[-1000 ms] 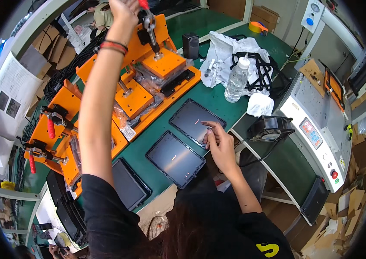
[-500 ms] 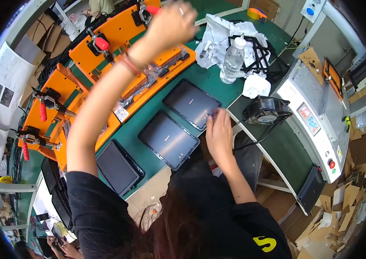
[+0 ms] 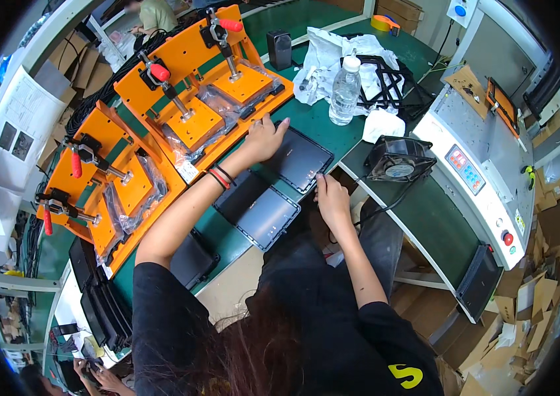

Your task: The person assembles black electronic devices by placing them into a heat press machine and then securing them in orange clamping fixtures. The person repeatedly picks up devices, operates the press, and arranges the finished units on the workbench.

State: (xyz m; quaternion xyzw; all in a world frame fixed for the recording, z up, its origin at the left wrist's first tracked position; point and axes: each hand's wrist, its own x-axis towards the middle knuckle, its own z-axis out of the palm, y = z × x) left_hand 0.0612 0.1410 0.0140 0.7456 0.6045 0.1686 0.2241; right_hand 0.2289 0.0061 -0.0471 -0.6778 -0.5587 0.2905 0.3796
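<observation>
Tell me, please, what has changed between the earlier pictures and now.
The left hand has come down from beside the farthest red-handled toggle clamp to the left side of the farther black rectangular panel. The right hand stays at that panel's near corner. Both the nearer panel and water bottle remain in place.

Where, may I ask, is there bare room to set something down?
The green shelf between fan and black panel; a smaller patch of table between bottle and upper cover. It is crowded behind the bottle, with cloth and black frames.
</observation>
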